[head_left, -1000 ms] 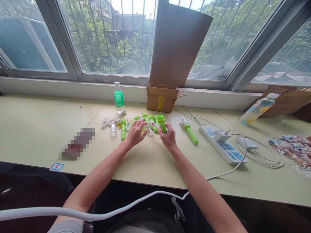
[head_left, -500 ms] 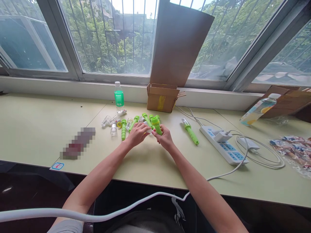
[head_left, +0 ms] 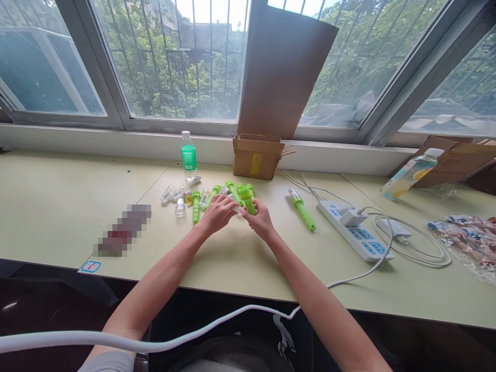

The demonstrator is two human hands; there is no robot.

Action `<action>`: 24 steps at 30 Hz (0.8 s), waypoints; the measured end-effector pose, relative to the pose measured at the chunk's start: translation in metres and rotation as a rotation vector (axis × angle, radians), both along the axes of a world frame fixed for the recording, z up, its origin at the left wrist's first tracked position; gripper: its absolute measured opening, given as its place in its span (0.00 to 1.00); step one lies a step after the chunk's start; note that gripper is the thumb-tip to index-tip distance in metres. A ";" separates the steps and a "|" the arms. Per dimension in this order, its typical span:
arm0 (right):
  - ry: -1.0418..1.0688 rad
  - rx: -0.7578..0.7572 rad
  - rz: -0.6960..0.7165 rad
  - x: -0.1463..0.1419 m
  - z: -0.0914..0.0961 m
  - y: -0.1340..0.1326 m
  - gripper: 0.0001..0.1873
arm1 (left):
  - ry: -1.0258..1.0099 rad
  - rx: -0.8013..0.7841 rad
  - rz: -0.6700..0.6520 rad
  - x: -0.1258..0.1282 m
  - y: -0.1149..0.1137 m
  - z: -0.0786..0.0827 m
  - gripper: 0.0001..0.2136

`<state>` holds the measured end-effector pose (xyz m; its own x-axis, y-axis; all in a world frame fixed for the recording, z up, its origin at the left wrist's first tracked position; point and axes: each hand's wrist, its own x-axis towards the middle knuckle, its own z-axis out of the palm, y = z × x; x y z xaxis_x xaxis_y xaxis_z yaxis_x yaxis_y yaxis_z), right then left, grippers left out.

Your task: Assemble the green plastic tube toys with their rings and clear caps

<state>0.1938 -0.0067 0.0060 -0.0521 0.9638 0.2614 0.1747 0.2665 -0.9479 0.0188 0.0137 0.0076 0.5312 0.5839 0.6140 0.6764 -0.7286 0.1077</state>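
Note:
My right hand (head_left: 260, 219) grips a green plastic flashlight body (head_left: 247, 198), its wide open end tilted up and away. Close beside it, my left hand (head_left: 220, 213) has its fingers closed at a small whitish piece, mostly hidden, near the flashlight body's lower part. Several more green flashlight bodies lie just beyond both hands, one of them (head_left: 196, 207) left of my left hand. Clear plastic caps are scattered there too, including one standing cap (head_left: 180, 208) and a yellow ring (head_left: 189, 199). Off to the right lies a green flashlight with a clear head (head_left: 301, 208).
A green-labelled bottle (head_left: 188, 158) and a small cardboard box (head_left: 258, 157) stand along the window side. To the right are a white power strip (head_left: 354, 230) with cables, a leaning bottle (head_left: 411, 174) and plastic-wrapped packets (head_left: 465, 240). A white cable (head_left: 163, 347) crosses before me.
The flashlight body in my right hand has shifted very slightly. Both hands keep their grip, and the whole view has moved a little to the left.

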 end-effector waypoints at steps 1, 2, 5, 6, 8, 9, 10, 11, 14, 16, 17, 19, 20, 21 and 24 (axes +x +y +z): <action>-0.006 0.002 -0.016 -0.001 0.000 0.000 0.15 | -0.002 0.001 0.002 0.000 0.000 0.000 0.08; -0.014 0.008 -0.031 -0.001 0.000 0.000 0.15 | -0.004 0.002 0.004 0.000 0.000 0.001 0.08; -0.048 0.054 -0.065 -0.003 -0.001 -0.001 0.14 | -0.001 0.007 0.007 0.000 0.000 0.001 0.08; -0.064 0.067 -0.075 -0.003 -0.001 -0.001 0.14 | 0.003 0.008 0.008 0.001 0.000 0.001 0.08; -0.100 0.084 -0.099 -0.004 -0.002 -0.002 0.13 | 0.009 0.005 0.011 0.002 -0.001 0.001 0.08; -0.119 0.089 -0.108 -0.004 -0.002 -0.002 0.13 | 0.011 0.002 0.012 0.002 0.000 0.000 0.08; -0.137 0.093 -0.119 -0.003 -0.003 -0.001 0.13 | 0.010 0.000 0.013 0.002 0.000 0.000 0.08; -0.155 0.099 -0.136 -0.002 -0.004 0.000 0.12 | 0.004 -0.001 0.016 0.001 0.001 -0.001 0.08; -0.204 0.121 -0.251 0.006 -0.006 0.005 0.11 | -0.053 0.014 0.057 -0.008 0.006 -0.001 0.09; -0.231 0.118 -0.321 0.013 -0.007 0.008 0.10 | -0.111 0.027 0.128 -0.015 0.011 -0.002 0.09; -0.247 0.125 -0.334 0.016 -0.007 0.010 0.09 | -0.138 0.029 0.168 -0.019 0.013 -0.002 0.09; -0.285 0.150 -0.365 0.018 -0.008 0.010 0.08 | -0.176 0.030 0.207 -0.023 0.016 -0.002 0.09; -0.320 0.164 -0.371 0.018 -0.008 0.010 0.08 | -0.187 0.032 0.209 -0.023 0.016 -0.003 0.09; -0.356 0.180 -0.371 0.017 -0.009 0.010 0.07 | -0.194 0.034 0.205 -0.022 0.016 -0.002 0.10; -0.465 0.239 -0.340 0.014 -0.011 0.008 0.04 | -0.199 0.034 0.184 -0.015 0.010 -0.001 0.11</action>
<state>0.2074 0.0015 -0.0050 0.0877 0.8642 0.4955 0.6670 0.3185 -0.6735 0.0041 0.0239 0.0067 0.2850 0.6361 0.7170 0.7654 -0.6013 0.2292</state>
